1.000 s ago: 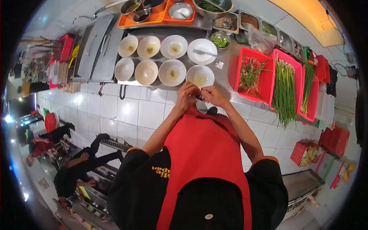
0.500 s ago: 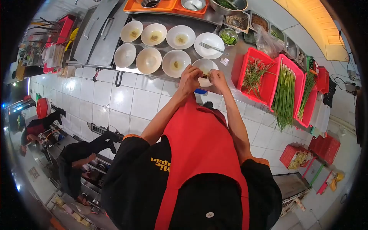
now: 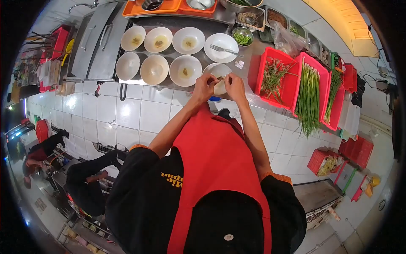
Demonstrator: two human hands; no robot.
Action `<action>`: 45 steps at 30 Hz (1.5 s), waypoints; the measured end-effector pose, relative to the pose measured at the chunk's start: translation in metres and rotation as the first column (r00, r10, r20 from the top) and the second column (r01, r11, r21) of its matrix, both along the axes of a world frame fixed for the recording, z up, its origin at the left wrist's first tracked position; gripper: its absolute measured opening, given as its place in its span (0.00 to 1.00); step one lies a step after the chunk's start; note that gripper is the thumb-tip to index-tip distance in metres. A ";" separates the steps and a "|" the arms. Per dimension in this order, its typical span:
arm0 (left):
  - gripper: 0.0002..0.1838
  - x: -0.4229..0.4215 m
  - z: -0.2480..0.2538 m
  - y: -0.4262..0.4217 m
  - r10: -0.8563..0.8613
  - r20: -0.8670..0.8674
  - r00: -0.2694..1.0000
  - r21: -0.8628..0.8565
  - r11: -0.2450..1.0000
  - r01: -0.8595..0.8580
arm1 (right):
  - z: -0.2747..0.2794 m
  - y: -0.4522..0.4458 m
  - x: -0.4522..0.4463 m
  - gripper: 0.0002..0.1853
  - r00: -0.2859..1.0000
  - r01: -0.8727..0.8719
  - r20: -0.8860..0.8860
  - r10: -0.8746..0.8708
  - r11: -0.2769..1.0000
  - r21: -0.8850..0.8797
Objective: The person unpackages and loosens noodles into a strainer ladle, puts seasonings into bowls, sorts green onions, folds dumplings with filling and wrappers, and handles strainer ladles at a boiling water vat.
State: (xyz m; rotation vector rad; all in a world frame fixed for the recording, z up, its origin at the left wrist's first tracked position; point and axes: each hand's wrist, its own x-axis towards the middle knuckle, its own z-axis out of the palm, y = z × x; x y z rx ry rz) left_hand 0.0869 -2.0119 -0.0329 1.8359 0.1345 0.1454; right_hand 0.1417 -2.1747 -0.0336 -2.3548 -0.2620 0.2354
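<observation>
My left hand [image 3: 204, 88] and my right hand [image 3: 235, 87] come together over a white bowl [image 3: 216, 69] at the counter's front edge. Between their pinched fingertips is a small brownish-green thing [image 3: 220, 78], too small to name. Left of this bowl stands another white bowl [image 3: 185, 70] with a little seasoning in it. Just behind, a fork [image 3: 226, 51] rests across a further white bowl [image 3: 221, 41]. More bowls stand in two rows to the left, several holding a yellowish liquid with a brown clump.
Red crates hold leafy stalks [image 3: 275, 80] and long green onions [image 3: 309, 95] to the right. A metal bowl of cut green vegetables [image 3: 242, 37] sits behind. Orange trays [image 3: 169, 6] line the back. Two people work behind on the left, one in black [image 3: 86, 182].
The view has shifted, so the counter and bowls appear farther left and higher. My hands remain pinched together over the same bowl. The person in black behind has changed posture.
</observation>
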 end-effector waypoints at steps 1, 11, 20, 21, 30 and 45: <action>0.04 0.000 0.000 0.001 -0.009 0.045 0.999 0.023 1.000 0.008 | -0.002 0.001 0.000 0.13 1.000 0.015 0.015 -0.015 1.000 0.012; 0.04 -0.003 -0.009 0.009 -0.023 -0.019 1.000 -0.001 1.000 0.023 | -0.024 0.005 0.005 0.11 1.000 -0.006 0.011 0.006 1.000 0.023; 0.03 -0.008 -0.007 0.017 -0.007 -0.153 0.988 -0.088 0.996 -0.007 | -0.031 0.000 0.012 0.11 0.999 0.046 -0.005 -0.046 0.999 0.000; 0.02 -0.008 -0.006 0.018 0.017 -0.140 0.990 -0.083 0.996 -0.028 | -0.033 -0.002 0.011 0.11 0.999 0.048 -0.006 -0.048 0.999 -0.001; 0.06 0.021 -0.040 0.022 0.056 -0.167 0.984 0.010 0.998 -0.055 | -0.023 -0.021 0.021 0.10 0.997 0.072 -0.005 -0.072 0.997 -0.009; 0.10 0.055 -0.090 0.014 0.063 -0.323 0.944 0.071 0.997 -0.042 | -0.022 0.003 -0.044 0.16 0.987 -0.008 0.139 -0.076 0.855 0.519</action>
